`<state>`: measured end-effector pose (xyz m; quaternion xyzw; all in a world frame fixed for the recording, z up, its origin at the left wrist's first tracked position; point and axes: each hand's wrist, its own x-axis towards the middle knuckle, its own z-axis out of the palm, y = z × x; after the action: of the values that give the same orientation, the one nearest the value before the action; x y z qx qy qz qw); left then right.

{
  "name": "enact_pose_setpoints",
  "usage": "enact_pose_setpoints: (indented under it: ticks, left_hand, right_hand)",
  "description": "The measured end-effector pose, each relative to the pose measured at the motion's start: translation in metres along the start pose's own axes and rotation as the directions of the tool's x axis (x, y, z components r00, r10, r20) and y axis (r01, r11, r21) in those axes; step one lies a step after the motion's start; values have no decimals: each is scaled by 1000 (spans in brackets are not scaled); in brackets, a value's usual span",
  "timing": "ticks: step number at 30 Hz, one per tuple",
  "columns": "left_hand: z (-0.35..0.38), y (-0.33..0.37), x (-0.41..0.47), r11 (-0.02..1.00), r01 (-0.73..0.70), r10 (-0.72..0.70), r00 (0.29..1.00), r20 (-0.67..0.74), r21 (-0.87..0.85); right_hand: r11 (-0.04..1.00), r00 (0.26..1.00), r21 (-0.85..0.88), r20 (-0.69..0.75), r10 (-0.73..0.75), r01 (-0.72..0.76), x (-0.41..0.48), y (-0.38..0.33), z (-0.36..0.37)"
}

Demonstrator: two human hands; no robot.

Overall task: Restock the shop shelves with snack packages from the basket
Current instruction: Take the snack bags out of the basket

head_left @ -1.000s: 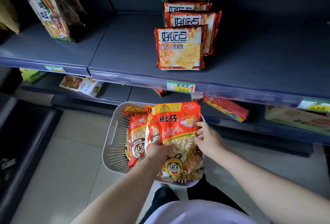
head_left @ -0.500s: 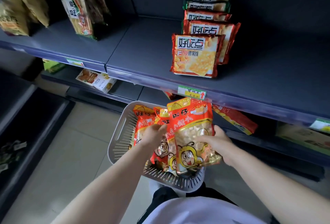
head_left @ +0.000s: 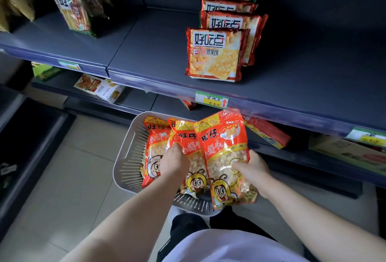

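Your right hand [head_left: 252, 167] grips the light, slippery-looking snack bag [head_left: 225, 146] by its side; left hand [head_left: 174, 162], I can't tell.

A grey slotted basket [head_left: 129, 157] sits low on the person's lap. At the basket's right side, the right hand [head_left: 253, 167] grips the right bag [head_left: 224, 151], thumb across its front, and the bag's bottom hangs over the basket's near rim. In the basket's middle, the left hand [head_left: 174, 162] lies against the middle bag [head_left: 188, 136], fingers hidden. The left bag [head_left: 154, 148] stands at the basket's left. Above the basket, a shelf [head_left: 158, 52] carries a row of biscuit packs [head_left: 215, 54], and a price tag [head_left: 211, 100] sits just above the basket's far rim.
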<state>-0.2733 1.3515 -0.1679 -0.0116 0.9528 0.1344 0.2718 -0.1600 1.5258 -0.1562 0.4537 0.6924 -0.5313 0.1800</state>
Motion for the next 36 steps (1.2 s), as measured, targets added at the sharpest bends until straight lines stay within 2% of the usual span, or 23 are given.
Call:
enact_pose_setpoints:
  ticks: [3, 7, 9, 13, 15, 20, 23, 27, 36]
  left_hand:
    - [17, 11, -4, 979, 143, -124, 984, 128, -147]
    - [24, 22, -10, 870, 282, -228, 957, 177, -405]
    - [25, 25, -10, 837, 314, -234, 946, 226, -448]
    - [34, 24, -9, 873, 247, -167, 962, 217, -421]
    - [37, 23, -12, 823, 244, -146, 963, 224, -512]
    - [33, 8, -12, 783, 236, -145, 969, 199, -575]
    - [20, -9, -15, 752, 207, -145, 978, 149, -626]
    - [-5, -30, -19, 733, 143, -57, 987, 150, -665]
    - [-51, -74, -46, 706, -5, 53, 998, 46, -708]
  right_hand:
    - [998, 1000, 63, 2, 13, -13, -3, 5, -1]
    - [997, 1000, 73, -27, -17, 19, -4, 13, -3]
    - [997, 999, 77, -42, -23, 27, -5, 17, -3]
    - [997, 996, 44, -75, -58, 62, -11, 21, -3]
    - [996, 994, 23, -71, -82, 84, -14, 22, -1]
    - [996, 992, 22, -95, -80, 83, -19, 23, 4]
    - [995, 987, 64, -144, -73, 83, -26, 27, 9]
    - [985, 975, 149, -215, -55, 88, -44, 36, 21]
    - [920, 904, 290, -407, -132, 264, -111, 39, 52]
